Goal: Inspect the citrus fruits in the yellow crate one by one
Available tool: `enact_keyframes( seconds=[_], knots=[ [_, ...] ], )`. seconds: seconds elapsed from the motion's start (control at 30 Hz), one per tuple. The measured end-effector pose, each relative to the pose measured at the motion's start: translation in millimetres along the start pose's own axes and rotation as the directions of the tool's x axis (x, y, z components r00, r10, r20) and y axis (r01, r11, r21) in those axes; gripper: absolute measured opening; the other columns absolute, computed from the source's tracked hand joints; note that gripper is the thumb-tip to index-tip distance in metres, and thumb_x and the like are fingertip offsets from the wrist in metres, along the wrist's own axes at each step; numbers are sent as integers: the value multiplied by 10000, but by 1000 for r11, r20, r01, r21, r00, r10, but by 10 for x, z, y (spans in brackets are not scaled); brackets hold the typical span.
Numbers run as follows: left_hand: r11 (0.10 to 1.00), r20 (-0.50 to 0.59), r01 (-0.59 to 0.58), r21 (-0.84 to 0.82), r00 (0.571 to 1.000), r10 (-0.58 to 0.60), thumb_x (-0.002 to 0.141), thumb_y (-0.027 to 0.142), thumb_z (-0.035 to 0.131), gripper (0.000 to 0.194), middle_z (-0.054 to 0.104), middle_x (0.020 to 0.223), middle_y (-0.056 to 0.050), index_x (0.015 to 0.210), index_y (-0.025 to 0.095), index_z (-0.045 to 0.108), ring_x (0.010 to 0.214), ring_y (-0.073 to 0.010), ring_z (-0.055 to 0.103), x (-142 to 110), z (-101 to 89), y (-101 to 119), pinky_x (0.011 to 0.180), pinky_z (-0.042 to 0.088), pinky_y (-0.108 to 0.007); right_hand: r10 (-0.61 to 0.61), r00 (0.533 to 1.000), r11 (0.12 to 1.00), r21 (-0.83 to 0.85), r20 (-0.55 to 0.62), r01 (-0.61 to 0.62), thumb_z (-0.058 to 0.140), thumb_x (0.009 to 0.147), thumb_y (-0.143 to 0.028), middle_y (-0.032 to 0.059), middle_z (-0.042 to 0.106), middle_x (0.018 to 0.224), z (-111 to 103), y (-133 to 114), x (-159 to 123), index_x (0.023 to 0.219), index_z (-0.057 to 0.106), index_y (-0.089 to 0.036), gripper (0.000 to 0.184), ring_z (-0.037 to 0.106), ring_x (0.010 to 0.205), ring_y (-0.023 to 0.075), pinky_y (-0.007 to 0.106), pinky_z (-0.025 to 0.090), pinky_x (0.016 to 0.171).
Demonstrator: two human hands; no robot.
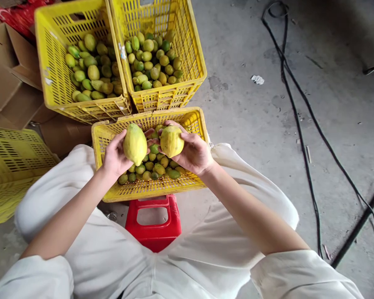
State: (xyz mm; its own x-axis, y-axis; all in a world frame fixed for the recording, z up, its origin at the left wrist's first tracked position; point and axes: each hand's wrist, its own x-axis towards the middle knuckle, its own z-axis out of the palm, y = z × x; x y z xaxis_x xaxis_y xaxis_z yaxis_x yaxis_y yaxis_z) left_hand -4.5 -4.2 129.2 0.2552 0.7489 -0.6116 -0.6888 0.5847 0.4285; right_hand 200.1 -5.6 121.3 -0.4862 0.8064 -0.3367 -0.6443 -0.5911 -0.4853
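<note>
My left hand (114, 157) is closed around a large yellow-green lemon (135, 144) with its pointed end toward me. In my right hand (197, 153) is a rounder yellow lemon (172, 141) with a few dark specks. Both fruits are held side by side, a small gap apart, above a yellow plastic crate (149, 192) between my knees. Inside that crate lie several green and yellow lemons (158, 168), partly hidden by my hands.
Two more yellow crates, one at the far left (51, 89) and one beside it (191, 85), hold green-yellow lemons. A red stool (152, 237) is under the near crate. Cardboard boxes (6, 91) and another yellow crate (18, 153) stand left. Black cables (302, 93) cross the floor at right.
</note>
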Motion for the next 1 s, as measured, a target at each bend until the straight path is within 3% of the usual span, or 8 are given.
enact_keyframes(
  seconds=[0.1,0.3,0.43,0.57,0.7,0.83,1.0],
  knots=[
    [999,90,20,34,996,-23,940,380,446,275,631,754,-52,931,179,634,573,-151,603,-22,24,4,561,524,-275,-34,999,999,-5,36,34,751,697,-298,-20,644,925,-21,40,-5,982,583,-249,335,637,791,147,240,558,607],
    [996,22,63,62,998,-64,962,478,417,350,588,674,-21,865,204,611,507,-133,545,-22,47,27,516,483,-255,-63,998,997,-35,10,64,787,705,-363,-21,585,873,-16,56,-6,831,527,-240,314,559,710,128,200,467,480],
    [997,46,76,35,996,-77,969,460,364,378,621,721,-45,910,189,622,576,-156,594,-11,27,35,559,534,-279,-60,997,998,-39,-47,58,717,775,-440,3,604,867,-4,33,7,819,536,-240,273,590,752,155,227,492,512],
    [999,30,46,24,998,-46,944,361,363,347,701,924,-106,1061,162,623,828,-230,697,-28,15,33,738,597,-375,-30,996,999,-16,-82,29,625,795,-457,47,671,929,-10,-18,2,894,576,-244,240,649,973,248,358,591,712],
    [998,6,32,62,999,-33,934,341,425,298,709,960,-94,1084,176,622,829,-221,701,-27,10,17,688,582,-318,-30,999,999,7,-45,31,663,750,-391,39,687,979,-25,-20,-7,994,577,-257,291,660,1012,252,410,592,824],
    [998,85,54,37,995,-57,890,454,515,306,649,832,-61,1012,198,630,611,-156,603,-26,18,16,521,511,-253,-93,996,995,-21,-17,93,751,738,-366,-7,641,933,-42,39,1,929,547,-270,295,645,862,173,336,576,772],
    [998,54,54,17,997,-55,878,430,505,283,620,807,-41,1017,208,613,581,-137,568,-37,34,32,511,518,-241,-69,996,996,-62,-55,66,719,795,-451,-11,589,814,-61,54,23,838,554,-241,271,574,700,143,287,532,615]
  ],
)
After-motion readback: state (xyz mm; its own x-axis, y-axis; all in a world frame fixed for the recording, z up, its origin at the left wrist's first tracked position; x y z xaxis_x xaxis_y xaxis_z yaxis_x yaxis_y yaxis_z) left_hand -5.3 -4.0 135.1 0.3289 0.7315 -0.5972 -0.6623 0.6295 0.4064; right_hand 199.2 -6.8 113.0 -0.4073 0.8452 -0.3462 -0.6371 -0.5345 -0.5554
